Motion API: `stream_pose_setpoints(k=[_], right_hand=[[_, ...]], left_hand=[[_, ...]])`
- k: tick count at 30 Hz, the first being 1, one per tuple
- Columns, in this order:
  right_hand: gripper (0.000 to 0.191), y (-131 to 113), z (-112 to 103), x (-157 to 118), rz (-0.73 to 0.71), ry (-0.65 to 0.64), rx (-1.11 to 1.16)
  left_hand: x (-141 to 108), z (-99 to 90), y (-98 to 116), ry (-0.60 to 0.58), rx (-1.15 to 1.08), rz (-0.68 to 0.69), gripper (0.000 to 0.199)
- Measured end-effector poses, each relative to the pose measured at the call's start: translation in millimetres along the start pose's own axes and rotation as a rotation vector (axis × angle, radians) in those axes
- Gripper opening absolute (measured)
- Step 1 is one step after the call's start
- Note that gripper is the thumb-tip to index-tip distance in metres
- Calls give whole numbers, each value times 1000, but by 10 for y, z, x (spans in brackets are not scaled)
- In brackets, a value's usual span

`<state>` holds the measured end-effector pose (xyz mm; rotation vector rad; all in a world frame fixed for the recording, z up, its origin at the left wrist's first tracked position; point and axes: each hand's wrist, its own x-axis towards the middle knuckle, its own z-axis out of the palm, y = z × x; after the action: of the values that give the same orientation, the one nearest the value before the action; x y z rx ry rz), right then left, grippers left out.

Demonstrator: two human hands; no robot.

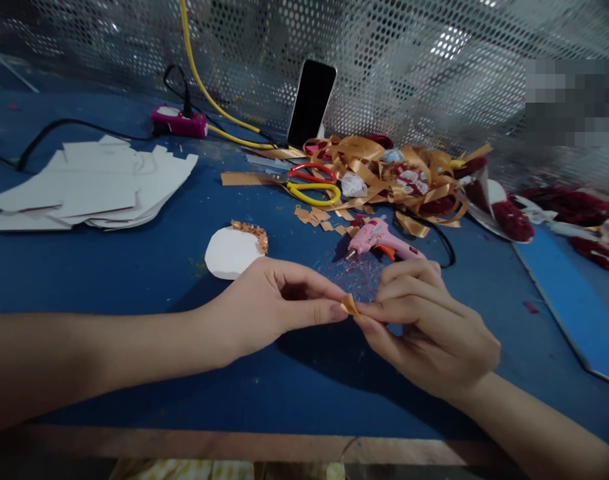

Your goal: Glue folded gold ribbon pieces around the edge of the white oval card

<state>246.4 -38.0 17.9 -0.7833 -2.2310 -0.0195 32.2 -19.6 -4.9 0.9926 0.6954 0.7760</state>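
Between my two hands, above the blue table, is a small folded piece of gold ribbon (350, 305). My left hand (279, 300) pinches it between thumb and forefinger from the left. From the right, the thumb and forefinger of my right hand (427, 327) grip its other side. Behind my left hand lies a white rounded card (232, 253), with gathered gold ribbon trim (254, 233) along its upper right edge. A pink glue gun (382, 240) rests just beyond my right hand, its nozzle pointing left. Small cut ribbon pieces (317, 217) are scattered behind it.
Scissors (309, 183) with red and yellow handles lie near a tangled heap of gold ribbon (399, 173). White card sheets (99, 183) are stacked at left. A phone (312, 103) leans on the perforated metal screen. A purple power socket (178, 121) and cables sit at the back.
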Motion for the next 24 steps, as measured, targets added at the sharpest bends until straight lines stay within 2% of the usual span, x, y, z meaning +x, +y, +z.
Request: stream_pose_setpoints(k=[16,24], right_hand=[[20,4,-14,-1,-31,4,-8],[19,-20,-19,23,-22,3,-35]], left_hand=[[-30,5,23,-8,35,-34,14],[-28,-2,-5,0,35,11,12]])
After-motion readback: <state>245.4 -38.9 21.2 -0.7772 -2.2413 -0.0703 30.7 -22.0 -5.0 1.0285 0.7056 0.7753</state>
